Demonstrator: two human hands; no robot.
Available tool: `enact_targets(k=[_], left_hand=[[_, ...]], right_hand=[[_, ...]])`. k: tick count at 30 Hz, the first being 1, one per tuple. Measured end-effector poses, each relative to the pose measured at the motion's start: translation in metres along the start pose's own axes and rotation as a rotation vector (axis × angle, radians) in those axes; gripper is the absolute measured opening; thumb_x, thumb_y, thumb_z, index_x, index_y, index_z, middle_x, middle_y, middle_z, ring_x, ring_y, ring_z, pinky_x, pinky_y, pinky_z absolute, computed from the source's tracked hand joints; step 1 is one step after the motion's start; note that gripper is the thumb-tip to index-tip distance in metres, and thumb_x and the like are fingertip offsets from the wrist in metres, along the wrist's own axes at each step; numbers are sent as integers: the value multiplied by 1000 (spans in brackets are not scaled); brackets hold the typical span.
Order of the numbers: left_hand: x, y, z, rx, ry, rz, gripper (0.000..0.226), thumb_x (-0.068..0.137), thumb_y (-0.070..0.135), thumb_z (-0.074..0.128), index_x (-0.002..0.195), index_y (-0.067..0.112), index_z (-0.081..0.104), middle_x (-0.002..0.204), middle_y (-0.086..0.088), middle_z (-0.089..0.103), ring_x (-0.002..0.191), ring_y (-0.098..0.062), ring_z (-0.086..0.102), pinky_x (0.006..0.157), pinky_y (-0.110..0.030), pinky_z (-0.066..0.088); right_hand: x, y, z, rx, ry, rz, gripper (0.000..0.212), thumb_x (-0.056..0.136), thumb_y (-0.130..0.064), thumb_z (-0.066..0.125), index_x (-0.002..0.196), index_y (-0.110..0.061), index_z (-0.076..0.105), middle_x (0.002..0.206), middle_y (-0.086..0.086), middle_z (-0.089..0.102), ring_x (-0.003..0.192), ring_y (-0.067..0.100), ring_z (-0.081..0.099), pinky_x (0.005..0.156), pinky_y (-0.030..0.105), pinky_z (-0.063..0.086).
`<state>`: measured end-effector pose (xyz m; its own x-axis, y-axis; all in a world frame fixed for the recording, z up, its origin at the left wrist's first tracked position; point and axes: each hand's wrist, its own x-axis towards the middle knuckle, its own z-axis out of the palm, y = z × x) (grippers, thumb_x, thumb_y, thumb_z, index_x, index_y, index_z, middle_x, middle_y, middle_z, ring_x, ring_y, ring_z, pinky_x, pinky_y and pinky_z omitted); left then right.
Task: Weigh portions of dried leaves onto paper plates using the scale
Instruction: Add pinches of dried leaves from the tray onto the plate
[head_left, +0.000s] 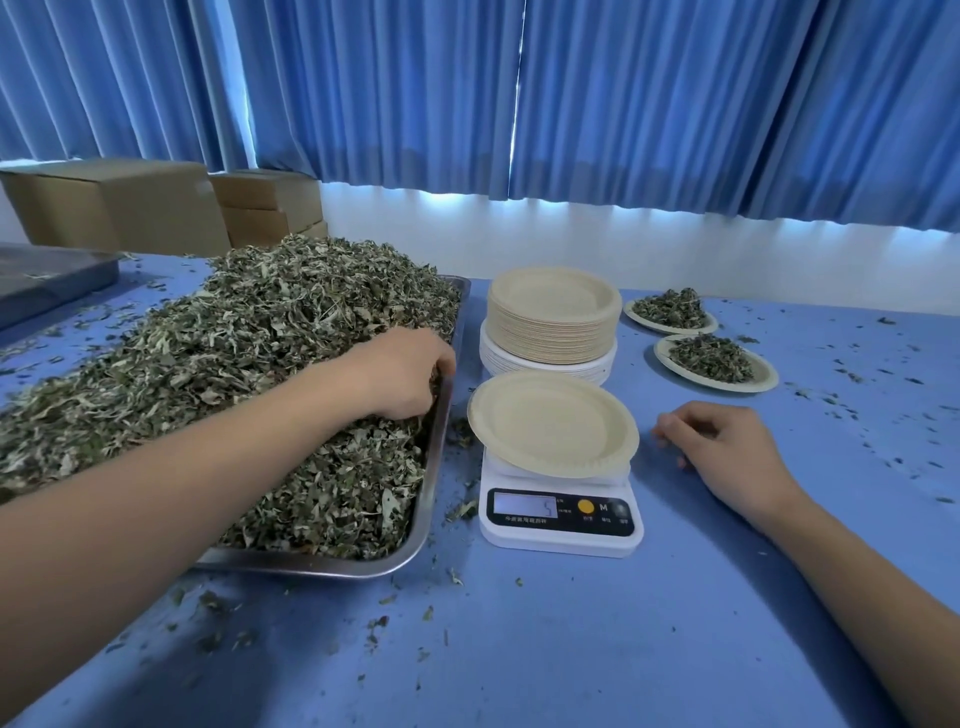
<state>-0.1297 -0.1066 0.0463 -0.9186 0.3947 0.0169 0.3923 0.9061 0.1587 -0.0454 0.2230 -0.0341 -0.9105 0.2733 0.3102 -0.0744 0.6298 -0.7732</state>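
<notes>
Blue curtains (675, 104) above white wall (519, 234)

Plate (553, 423) tops scale (561, 540) — leaves (234, 353) (dried) heaped left.

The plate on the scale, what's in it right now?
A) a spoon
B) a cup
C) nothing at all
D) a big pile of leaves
C: the plate on the scale is bare, no leaves in it yet; the left hand curls its fingers into the dried leaves in the tray.
</notes>
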Motion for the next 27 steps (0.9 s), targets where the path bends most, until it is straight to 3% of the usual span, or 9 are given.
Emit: enact_targets(k=[1,4,7,9,12,15,18,22,27], left_hand=[[-1,2,3,-44,31,8,53,80,1,60,127,25,61,126,-2,61,88,-18,65,71,-32,55],[-1,10,12,-126,152,5,33,82,6,61,109,23,71,118,3,65,111,-22,59,95,-46,50],[-6,18,18,-96,225,-28,28,80,2,58,81,24,75,104,7,64,103,-22,58,92,-49,45],[-10,23,23,-30,202,-47,32,79,0,56,72,25,75,107,7,59,106,-23,54,97,-55,38],[-14,26,29,9,37,-80,43,78,-7,48,83,22,78,139,3,46,133,-27,36,110,-69,13],[-19,25,31,-7,-105,-43,60,80,-10,39,101,32,77,162,11,18,150,-22,7,108,-73,-4],[-23,27,30,-5,-177,-5,72,84,-12,34,113,43,71,164,16,8,151,-18,-2,107,-74,-7],[-27,29,27,7,-217,4,83,79,-17,29,117,45,68,163,20,4,151,-17,-5,107,-75,-7],[-30,27,25,21,-202,37,84,79,-17,28,113,49,68,163,20,5,151,-16,-4,106,-76,-8]], right_hand=[[-2,-3,1,63,-58,18,23,99,-21,62,80,-21,76,71,-2,73,49,12,54,51,17,43],[-6,-8,6,144,-233,83,23,102,-14,56,95,-17,77,71,5,71,43,13,48,41,17,38],[-4,-15,10,165,-324,139,29,103,-8,49,94,-13,76,65,6,67,38,15,40,36,21,32],[-2,-19,9,142,-352,178,32,103,-10,49,82,-6,73,57,9,60,39,17,34,37,21,29],[-2,-21,8,111,-385,215,35,103,-12,51,76,3,68,51,12,51,42,18,29,38,21,26],[-4,-23,8,129,-405,221,28,100,-8,54,83,3,72,58,11,56,43,15,34,39,20,27],[-5,-24,7,114,-428,215,27,99,-10,56,82,0,75,58,7,60,41,12,34,41,20,28],[-8,-25,4,132,-453,221,27,97,-10,58,78,-4,76,59,7,62,42,13,36,42,19,29],[-12,-27,-1,247,-492,240,28,94,4,53,84,0,79,75,15,72,55,17,59,45,22,41]])
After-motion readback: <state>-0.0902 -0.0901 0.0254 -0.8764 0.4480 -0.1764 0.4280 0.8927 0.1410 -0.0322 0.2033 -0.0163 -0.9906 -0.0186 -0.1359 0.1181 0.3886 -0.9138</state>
